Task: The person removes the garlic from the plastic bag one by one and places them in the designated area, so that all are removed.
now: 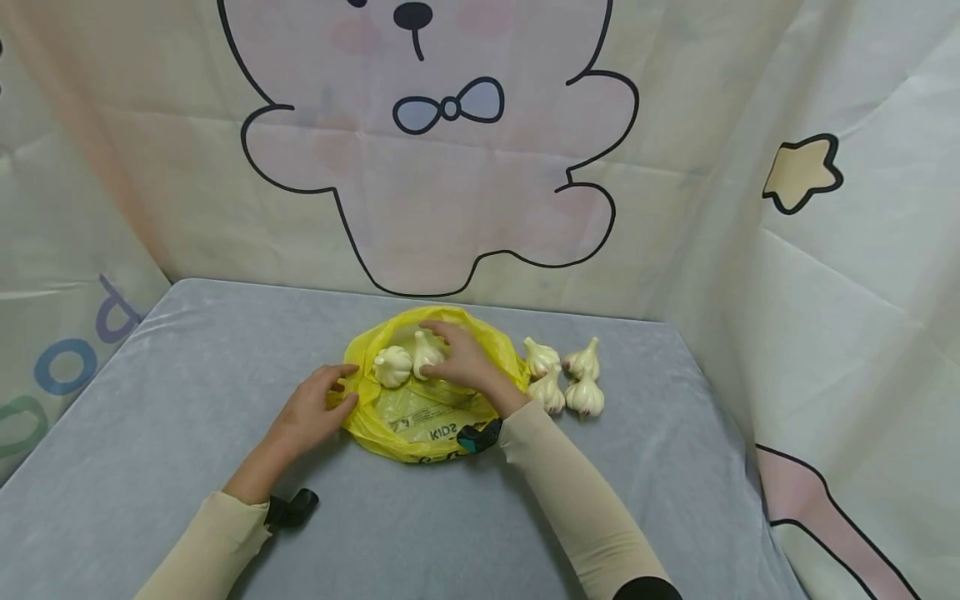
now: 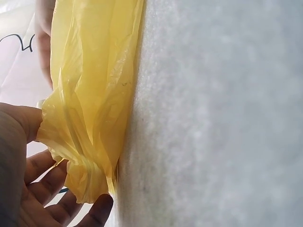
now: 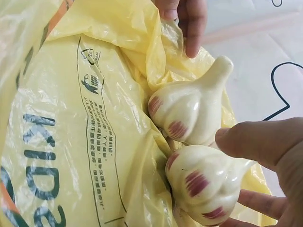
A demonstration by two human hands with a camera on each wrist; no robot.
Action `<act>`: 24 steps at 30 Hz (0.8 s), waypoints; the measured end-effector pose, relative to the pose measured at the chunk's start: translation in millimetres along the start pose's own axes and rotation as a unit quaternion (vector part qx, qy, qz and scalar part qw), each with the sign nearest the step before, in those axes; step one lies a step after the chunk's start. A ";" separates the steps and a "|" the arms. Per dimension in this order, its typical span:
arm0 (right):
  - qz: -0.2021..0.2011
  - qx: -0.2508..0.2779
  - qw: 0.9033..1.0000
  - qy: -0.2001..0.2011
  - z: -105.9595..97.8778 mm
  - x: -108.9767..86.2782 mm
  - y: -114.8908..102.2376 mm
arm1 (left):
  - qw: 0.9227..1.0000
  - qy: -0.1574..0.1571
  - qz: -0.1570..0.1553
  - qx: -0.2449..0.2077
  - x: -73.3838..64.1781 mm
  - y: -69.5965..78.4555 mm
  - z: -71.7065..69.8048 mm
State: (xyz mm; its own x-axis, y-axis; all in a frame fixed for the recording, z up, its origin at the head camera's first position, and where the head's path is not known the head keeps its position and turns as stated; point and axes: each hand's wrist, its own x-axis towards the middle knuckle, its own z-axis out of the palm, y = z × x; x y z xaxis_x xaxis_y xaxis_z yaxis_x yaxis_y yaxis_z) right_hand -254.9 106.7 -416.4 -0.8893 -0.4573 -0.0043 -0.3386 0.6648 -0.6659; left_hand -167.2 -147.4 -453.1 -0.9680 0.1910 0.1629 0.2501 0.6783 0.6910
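A yellow plastic bag (image 1: 450,408) lies with its mouth spread wide and printed lettering showing inside. Two white garlic bulbs with purple streaks sit in it: the left bulb (image 1: 392,367) and the right bulb (image 3: 203,182). My right hand (image 1: 461,358) reaches into the bag, thumb and fingers around the right bulb. At the bag's left side, my left hand (image 1: 311,408) holds the rim loosely between thumb and fingers; the rim's folds (image 2: 85,175) hide part of that grip. Outside the bag, on its right, more garlic bulbs (image 1: 583,396) stand in a cluster.
A grey cloth (image 1: 360,533) covers the table. Behind it hangs a pale curtain (image 1: 675,250) printed with a cartoon figure, with more curtain along both sides. The garlic cluster stands close against the bag's right edge, beside my right forearm.
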 end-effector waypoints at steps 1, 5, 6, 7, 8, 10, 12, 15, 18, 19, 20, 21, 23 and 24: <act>0.000 0.000 1.000 -0.001 1.1 0.5 0.5 | 1.000 0.000 0.000 0.000 -0.2 0.0 0.1; -0.006 -0.001 1.000 -0.004 5.7 2.9 2.3 | 1.000 -0.002 -0.003 0.000 -1.0 0.5 0.2; -0.008 -0.002 1.000 -0.004 6.6 3.5 2.6 | 1.000 -0.002 -0.004 0.000 -1.0 0.6 0.2; -0.010 -0.004 1.000 -0.005 7.4 3.9 2.7 | 1.000 -0.003 -0.005 -0.001 -1.0 0.7 0.3; -0.011 -0.004 1.000 -0.005 8.2 4.2 2.8 | 1.000 -0.003 -0.006 -0.001 -1.0 0.8 0.3; -0.013 -0.007 1.000 -0.006 9.0 4.5 2.3 | 1.000 -0.003 -0.006 -0.001 -0.9 0.9 0.4; -0.014 -0.011 1.000 -0.007 9.9 4.8 1.9 | 1.000 -0.002 -0.006 -0.001 -0.7 0.7 0.6; -0.009 -0.009 1.000 -0.011 10.9 4.8 1.1 | 1.000 0.000 -0.005 0.001 -0.5 0.4 0.7; 0.000 -0.007 1.000 -0.015 12.1 5.0 1.2 | 1.000 -0.001 -0.005 0.001 -0.7 0.5 0.6; 0.002 -0.008 1.000 -0.016 12.5 5.3 1.9 | 1.000 -0.001 -0.005 0.000 -0.7 0.7 0.6; 0.003 -0.009 1.000 -0.016 12.8 5.7 2.3 | 1.000 -0.001 -0.004 0.000 -0.7 0.9 0.5; 0.004 -0.011 1.000 -0.014 13.2 6.0 2.6 | 1.000 -0.002 -0.004 0.000 -0.7 1.2 0.5; 0.007 -0.011 1.000 -0.011 13.2 6.2 2.9 | 1.000 -0.003 -0.004 0.001 -0.7 1.4 0.6; 0.008 -0.011 1.000 -0.010 13.1 6.2 2.9 | 1.000 -0.004 -0.005 0.002 -0.6 1.5 0.7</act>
State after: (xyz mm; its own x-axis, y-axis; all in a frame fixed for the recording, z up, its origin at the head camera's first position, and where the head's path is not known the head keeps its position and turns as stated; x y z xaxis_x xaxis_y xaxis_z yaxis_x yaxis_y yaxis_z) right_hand -257.4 98.1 -428.2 -0.8883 -0.4583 -0.0294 -0.3314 0.6841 -0.6497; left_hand -166.1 -146.1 -452.6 -0.9701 0.1898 0.1514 0.2412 0.6828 0.6896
